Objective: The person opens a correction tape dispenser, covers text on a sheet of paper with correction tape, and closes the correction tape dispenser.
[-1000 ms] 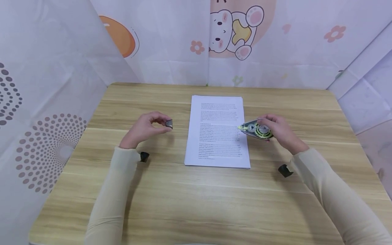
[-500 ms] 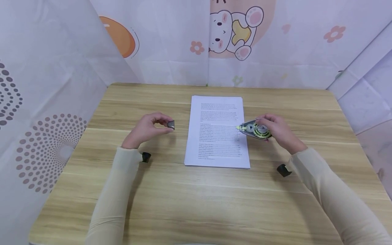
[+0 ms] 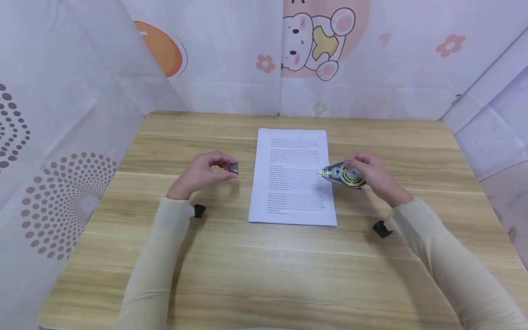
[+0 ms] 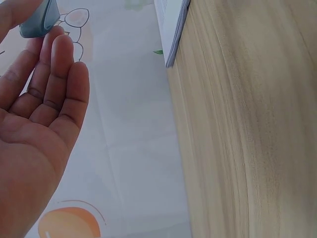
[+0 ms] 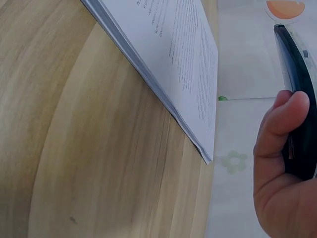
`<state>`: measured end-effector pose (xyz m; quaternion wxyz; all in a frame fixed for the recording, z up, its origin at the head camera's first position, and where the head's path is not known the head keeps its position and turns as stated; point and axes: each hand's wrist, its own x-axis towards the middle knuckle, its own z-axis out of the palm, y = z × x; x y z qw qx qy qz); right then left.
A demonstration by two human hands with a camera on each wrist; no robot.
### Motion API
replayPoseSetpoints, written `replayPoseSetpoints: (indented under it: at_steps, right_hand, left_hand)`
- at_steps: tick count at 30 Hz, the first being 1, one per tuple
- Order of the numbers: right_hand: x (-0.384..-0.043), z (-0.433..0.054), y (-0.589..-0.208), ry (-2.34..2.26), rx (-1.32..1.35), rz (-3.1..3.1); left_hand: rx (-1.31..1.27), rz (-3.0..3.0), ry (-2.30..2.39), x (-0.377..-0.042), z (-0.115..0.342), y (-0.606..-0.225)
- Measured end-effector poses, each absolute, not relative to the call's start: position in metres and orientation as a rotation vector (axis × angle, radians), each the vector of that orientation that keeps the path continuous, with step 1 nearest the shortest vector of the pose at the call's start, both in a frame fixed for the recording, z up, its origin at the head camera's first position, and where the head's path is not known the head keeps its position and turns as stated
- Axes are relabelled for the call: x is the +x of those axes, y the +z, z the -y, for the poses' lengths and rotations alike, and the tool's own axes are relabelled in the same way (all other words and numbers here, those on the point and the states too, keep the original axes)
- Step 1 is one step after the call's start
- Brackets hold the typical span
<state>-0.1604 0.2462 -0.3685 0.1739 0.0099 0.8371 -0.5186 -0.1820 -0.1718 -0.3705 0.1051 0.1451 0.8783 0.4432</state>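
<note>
My left hand (image 3: pixel 204 173) pinches a small dark grey cap (image 3: pixel 233 168) between thumb and fingertips, left of the paper. In the left wrist view the cap (image 4: pixel 40 20) sits at the top, the other fingers lightly bent below it. On the right, my right hand (image 3: pixel 377 176) grips a correction tape (image 3: pixel 345 175) with a dark body, see-through case and green wheel. Its yellow-green tip points left and overlaps the right edge of the printed paper stack (image 3: pixel 290 178). The right wrist view shows the side of the correction tape (image 5: pixel 297 64) with fingers curled round it.
The stack lies flat on a wooden table (image 3: pixel 280 275). A printed curtain (image 3: pixel 231 55) hangs behind the far edge and down the left side. Dark wrist-camera pieces (image 3: pixel 382 229) sit at both sleeve cuffs.
My left hand has moved slightly right toward the paper with the cap. My right hand has shifted a little left with the correction tape. The paper stack stays in place.
</note>
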Motion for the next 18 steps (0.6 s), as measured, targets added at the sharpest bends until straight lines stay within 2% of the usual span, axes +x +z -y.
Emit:
replayPoseSetpoints:
  at_steps: [18]
  right_hand:
    - [-0.162, -0.241, -0.365, -1.411, 0.06, -2.386]
  left_hand:
    - [0.457, -2.531, 1.335, -0.183, 0.16, -0.372]
